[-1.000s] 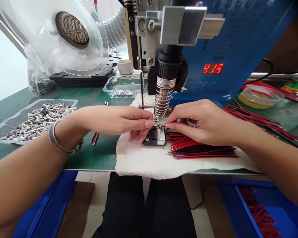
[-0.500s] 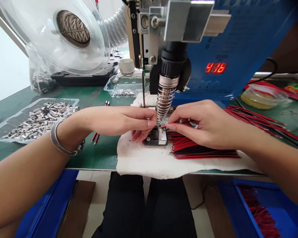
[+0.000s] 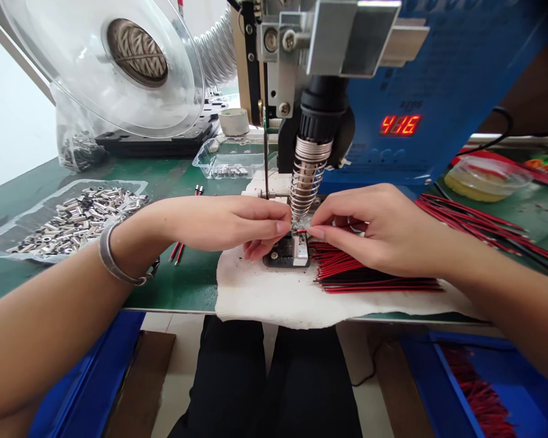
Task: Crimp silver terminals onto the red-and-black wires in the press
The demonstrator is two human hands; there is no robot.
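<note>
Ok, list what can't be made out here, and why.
Head view: what the left hand may hold, hidden by the hand.
Head view: far side of the wire bundle, covered by the right hand.
Head view: top of the blue machine, cut off by the upper edge.
Head view: lettering above its display, too blurred to read.

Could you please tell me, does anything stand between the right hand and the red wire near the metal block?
Nothing visible does. The right hand pinches the red wire at its fingertips; the spring-wrapped tool stands above, not between them.
</note>
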